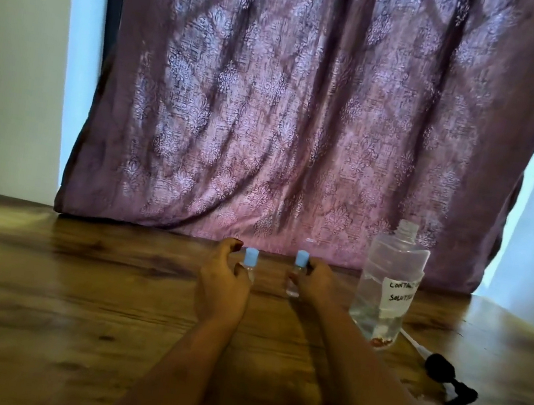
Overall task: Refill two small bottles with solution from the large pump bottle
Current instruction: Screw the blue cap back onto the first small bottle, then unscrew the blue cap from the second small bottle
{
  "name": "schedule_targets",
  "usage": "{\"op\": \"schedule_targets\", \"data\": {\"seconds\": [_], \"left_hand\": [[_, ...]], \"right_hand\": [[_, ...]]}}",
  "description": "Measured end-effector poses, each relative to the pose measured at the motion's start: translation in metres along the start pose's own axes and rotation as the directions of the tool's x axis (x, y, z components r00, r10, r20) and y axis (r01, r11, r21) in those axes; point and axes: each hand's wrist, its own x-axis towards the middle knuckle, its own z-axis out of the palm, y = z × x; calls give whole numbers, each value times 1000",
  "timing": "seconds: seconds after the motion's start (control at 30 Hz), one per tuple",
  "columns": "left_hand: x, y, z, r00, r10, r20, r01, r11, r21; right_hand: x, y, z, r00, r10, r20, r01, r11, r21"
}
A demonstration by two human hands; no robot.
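Two small clear bottles with light blue caps stand upright on the wooden table (74,277), side by side. My left hand (222,282) curls around the left small bottle (249,262), fingers and thumb on its sides. My right hand (314,280) grips the right small bottle (296,276) the same way. To the right stands the large clear bottle (387,282), its neck uncapped, with a white handwritten label and a little liquid at the bottom. Its black pump head (447,378) with a white tube lies on the table beside it.
A purple patterned curtain (305,121) hangs down to the table's back edge just behind the bottles. White walls flank it on both sides. The table's right edge runs close to the pump head.
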Motion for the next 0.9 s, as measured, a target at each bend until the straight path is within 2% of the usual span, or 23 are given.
{"op": "schedule_targets", "data": {"seconds": [0.1,0.2,0.23,0.3,0.37,0.4,0.47,0.57,0.67,0.8,0.9], "left_hand": [[1,-2,-1,998,-62,2,62,998,5],[2,-3,0,995,-92,26,91,996,24],[2,-4,0,995,-97,30,96,995,30],[2,-6,0,994,-101,41,100,994,34],[2,-7,0,992,-109,56,107,994,33],[2,-7,0,992,-106,64,104,994,33],[1,-6,0,993,-92,77,90,996,23],[2,-8,-1,989,-99,112,97,995,21],[3,-10,2,971,-125,204,125,992,15],[-2,-3,6,930,-81,359,135,982,-130],[-4,-4,12,912,-37,407,104,984,-145]], "right_hand": [[3,2,2,1000,25,-12,-24,999,22],[2,-5,-2,999,26,20,-24,995,-92],[1,-9,-3,1000,-3,-18,0,987,-159],[-3,-23,-5,968,-172,-182,139,973,-183],[-9,-44,-5,879,-359,-312,345,933,-102],[-11,-57,-4,855,-425,-298,423,903,-75],[-16,-75,3,850,-509,-132,507,860,-51],[-26,-69,23,875,-456,164,479,863,-157],[-35,-47,31,893,-417,170,440,888,-136],[-33,-44,9,899,-399,182,416,906,-70],[-35,-37,-13,893,-419,162,433,900,-56]]}}
